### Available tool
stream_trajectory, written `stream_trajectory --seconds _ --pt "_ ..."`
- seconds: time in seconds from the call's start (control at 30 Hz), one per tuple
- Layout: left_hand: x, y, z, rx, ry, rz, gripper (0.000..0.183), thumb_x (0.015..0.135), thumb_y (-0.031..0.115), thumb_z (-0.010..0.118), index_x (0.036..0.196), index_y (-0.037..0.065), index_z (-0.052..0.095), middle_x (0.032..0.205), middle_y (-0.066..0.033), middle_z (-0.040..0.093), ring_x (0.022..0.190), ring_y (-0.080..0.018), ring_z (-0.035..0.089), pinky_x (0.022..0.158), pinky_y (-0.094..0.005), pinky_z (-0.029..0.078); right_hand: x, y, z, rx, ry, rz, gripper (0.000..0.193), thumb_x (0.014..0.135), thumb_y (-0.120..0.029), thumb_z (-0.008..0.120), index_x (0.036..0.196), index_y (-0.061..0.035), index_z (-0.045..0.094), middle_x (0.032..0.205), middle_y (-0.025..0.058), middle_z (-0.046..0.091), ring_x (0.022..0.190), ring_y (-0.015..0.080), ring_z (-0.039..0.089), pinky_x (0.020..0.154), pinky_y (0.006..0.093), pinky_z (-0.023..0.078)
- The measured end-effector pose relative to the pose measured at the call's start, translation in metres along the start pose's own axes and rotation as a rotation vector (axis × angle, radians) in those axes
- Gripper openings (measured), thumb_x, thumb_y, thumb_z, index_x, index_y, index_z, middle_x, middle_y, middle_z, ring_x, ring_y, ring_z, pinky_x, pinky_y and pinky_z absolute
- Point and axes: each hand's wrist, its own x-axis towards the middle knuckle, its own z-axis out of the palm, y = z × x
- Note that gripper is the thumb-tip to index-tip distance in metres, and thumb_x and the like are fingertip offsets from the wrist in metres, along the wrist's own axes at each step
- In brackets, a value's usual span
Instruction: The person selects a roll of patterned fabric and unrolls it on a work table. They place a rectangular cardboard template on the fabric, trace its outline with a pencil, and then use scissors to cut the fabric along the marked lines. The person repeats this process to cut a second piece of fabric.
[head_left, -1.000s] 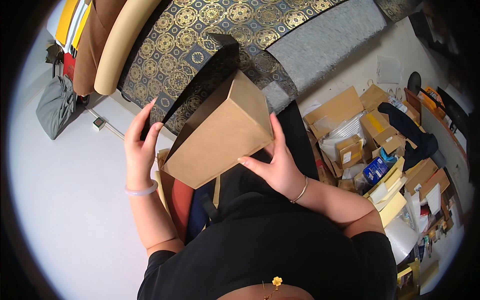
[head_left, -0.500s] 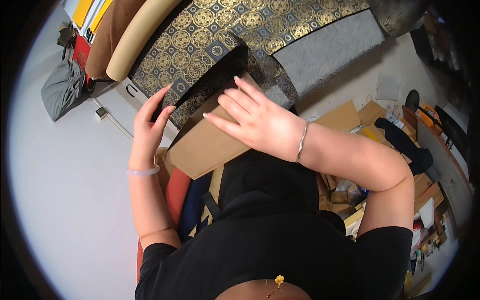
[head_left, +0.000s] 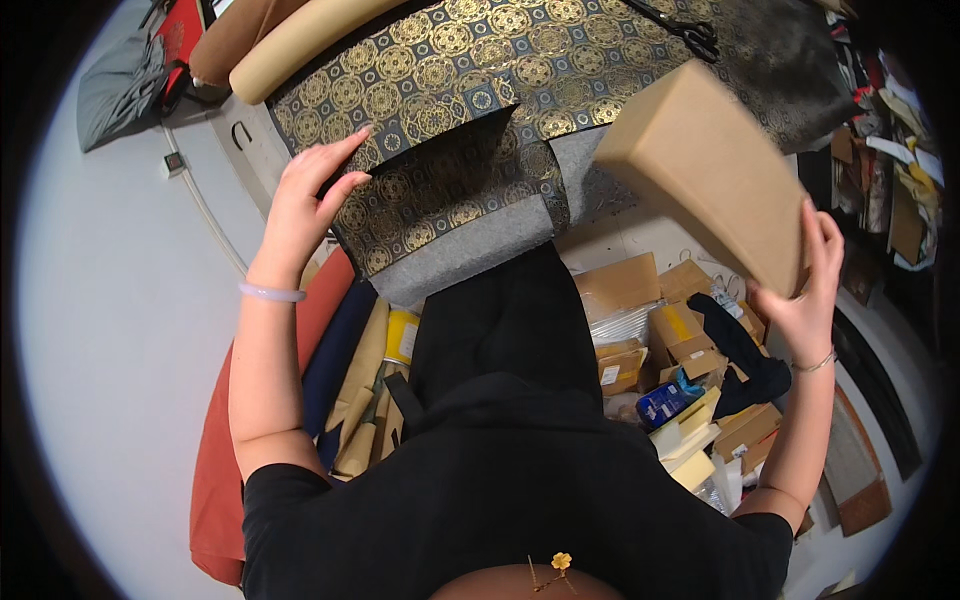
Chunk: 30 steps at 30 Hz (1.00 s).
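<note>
My left hand (head_left: 318,195) pinches the near left edge of a patterned sheet (head_left: 430,50), black with gold and blue medallions, and holds that edge raised. Beneath the lifted flap lies another patterned layer, with a strip of grey felt-like backing (head_left: 465,240) along its near edge. Off to the right, my right hand (head_left: 815,285) grips one end of a plain tan box-shaped block (head_left: 705,175). The block is tilted in the air, clear of the flap, its far end over the sheet. The fingertips on its far side are partly hidden.
Black scissors (head_left: 690,35) lie on the sheet at the back. A beige roll (head_left: 300,45) and a brown roll (head_left: 235,45) rest at the back left. Below right are piled cardboard boxes (head_left: 680,325); a red roll (head_left: 225,450) leans by the white wall (head_left: 120,350).
My right hand has carried the tan block from beside the flap out to the right and up. My left hand stays at the sheet's edge. The view has shifted, bringing the scissors into sight.
</note>
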Motion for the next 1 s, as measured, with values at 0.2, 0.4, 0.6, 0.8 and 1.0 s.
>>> stream_trajectory --seconds 0.2,0.4,0.6,0.8,1.0 --pt "-0.012 0.002 0.02 0.325 0.239 0.058 0.047 0.093 0.028 0.076 0.139 0.021 0.069 0.126 -0.0032 0.07 0.119 -0.0231 0.064 0.118 -0.0547 0.035 0.084 0.019 0.056 0.053 0.229 -0.036 0.095 0.075 -0.024 0.093 0.159 -0.0205 0.048 0.141 0.0122 0.046 0.132 0.0286 0.051 0.112 0.0437 0.047" --pt "-0.029 0.005 0.049 0.462 0.413 0.014 0.042 0.098 0.029 0.07 0.139 0.019 0.069 0.137 -0.0032 0.066 0.12 -0.0243 0.062 0.116 -0.0544 0.036 0.126 0.01 0.124 -0.069 0.262 -0.116 0.098 0.076 -0.04 0.092 0.16 -0.0189 0.045 0.144 0.0187 0.046 0.134 0.0367 0.045 0.113 0.0488 0.042" --pt "-0.029 -0.003 0.068 0.418 0.572 0.107 0.037 0.101 0.029 0.068 0.134 0.016 0.072 0.136 -0.0081 0.065 0.115 -0.0294 0.062 0.105 -0.0439 0.045 0.106 -0.046 0.125 -0.183 0.379 -0.322 0.085 0.088 -0.033 0.086 0.158 -0.0099 0.044 0.158 0.0241 0.037 0.149 0.0438 0.035 0.119 0.0537 0.039" --pt "-0.028 0.008 0.076 0.441 0.601 0.14 0.036 0.103 0.019 0.065 0.136 0.007 0.07 0.134 -0.0122 0.07 0.119 -0.0286 0.065 0.105 -0.0401 0.048 0.125 -0.116 0.223 0.205 0.392 -0.599 0.06 0.096 -0.012 0.073 0.151 -0.0076 0.05 0.151 0.011 0.056 0.145 0.0337 0.048 0.121 0.0455 0.034" --pt "-0.031 -0.002 0.079 0.479 0.669 0.11 0.046 0.085 0.011 0.076 0.131 0.006 0.071 0.133 -0.0159 0.066 0.119 -0.0337 0.062 0.104 -0.0416 0.049 0.161 -0.135 0.312 1.059 0.158 -0.347 0.065 0.091 0.016 0.045 0.153 0.0027 0.037 0.149 0.0166 0.05 0.142 0.0253 0.048 0.122 0.0386 0.036"
